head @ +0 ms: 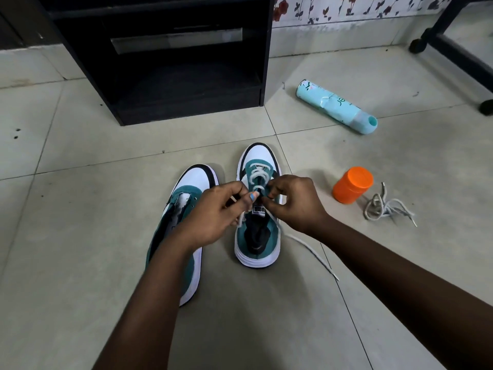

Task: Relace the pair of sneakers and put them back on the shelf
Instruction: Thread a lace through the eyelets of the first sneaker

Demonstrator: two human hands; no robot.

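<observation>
We find the right sneaker (258, 209) upright on the tiled floor (80, 161), partly laced; the left sneaker (184, 225) beside it is unlaced. Left hand (213, 212) and right hand (290, 201) each pinch the white lace (312, 249) at mid-eyelets. We judge the lace limp, best gripped near its tip. Open floor lies before the dark shelf (186, 84)

Lighting: we record soft, even daylight from the upper right, where the floor (346, 303) tiles brighten. Shadows: faint, diffuse. We note a dark, detail-poor interior in the black shelf (170, 76). Glare: mild sheen on tiles. Focus: sharp at centre; we see slight softness and wide-angle bending toward the edges.
</observation>
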